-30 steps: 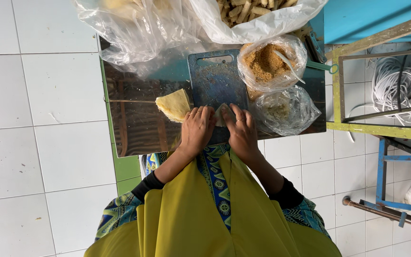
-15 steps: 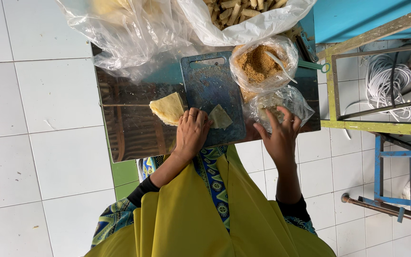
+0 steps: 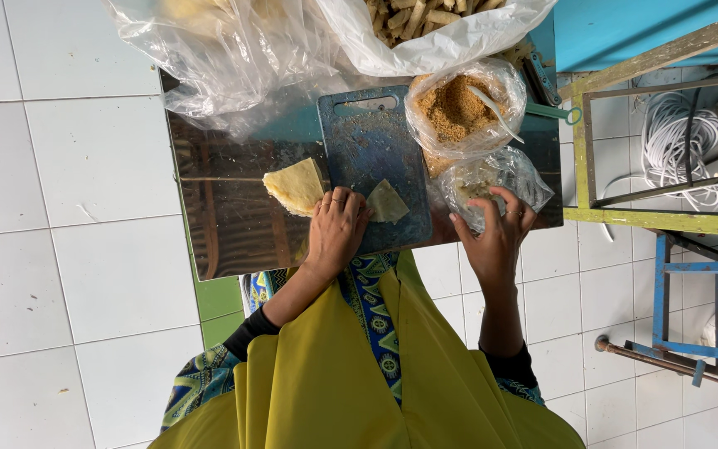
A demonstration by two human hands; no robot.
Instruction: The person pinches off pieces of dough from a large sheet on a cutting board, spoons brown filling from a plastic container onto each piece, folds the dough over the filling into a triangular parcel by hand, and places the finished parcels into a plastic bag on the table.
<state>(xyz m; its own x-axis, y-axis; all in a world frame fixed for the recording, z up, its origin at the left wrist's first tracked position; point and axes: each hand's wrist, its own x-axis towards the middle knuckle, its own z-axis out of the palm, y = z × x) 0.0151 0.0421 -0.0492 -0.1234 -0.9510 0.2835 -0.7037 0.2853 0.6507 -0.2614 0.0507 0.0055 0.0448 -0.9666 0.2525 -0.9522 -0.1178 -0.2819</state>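
While a small triangular wrapper [image 3: 387, 202] lies flat on the blue cutting board [image 3: 371, 141], the left hand [image 3: 336, 231] rests loose at its nine o'clock, grasping nothing. At three o'clock, the right hand [image 3: 494, 237] dips curled fingers into a clear plastic bag [image 3: 492, 179]; whether they pinch anything I cannot tell. A stack of wrappers [image 3: 295, 185] sits at the board's nine o'clock, a crumb bag [image 3: 459, 108] at two.

Cutting board [image 3: 371, 158] lies on the table [image 3: 226, 224], a folded wrapper [image 3: 387, 202] on its near edge. Wrapper stack [image 3: 295, 186] sits just left of the board. Two bags right of it: crumb bag [image 3: 459, 112] behind, smaller bag [image 3: 492, 179] in front (touching). Large bags [image 3: 234, 58] lie behind all.
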